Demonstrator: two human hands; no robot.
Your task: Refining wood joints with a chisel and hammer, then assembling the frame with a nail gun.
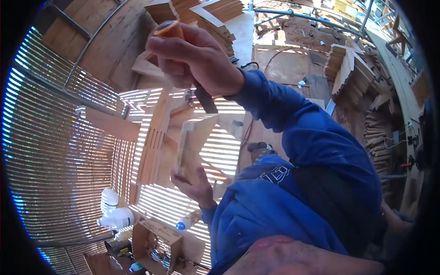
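My right hand (195, 59) is raised at the upper middle, closed round a flat-bladed hand tool with an orange handle (170, 30). Its dark blade (206, 100) comes out below the fist and points down; whether it is a scraper or a chisel I cannot tell. Lower down, my left hand (196, 187) grips the near left edge of a pale wooden board (195, 137), thumb on its face and fingers partly hidden. Bright stripes of sunlight fall across the board. The blade hangs above the board's far edge, apart from it as far as I can see.
Stacks of cut wooden pieces stand at the far side (217, 11) and the right (346, 68). White plastic jugs (117, 218), a bottle (184, 223) and a cardboard box (158, 233) sit at the near left. A slatted screen (59, 151) with metal poles borders the left.
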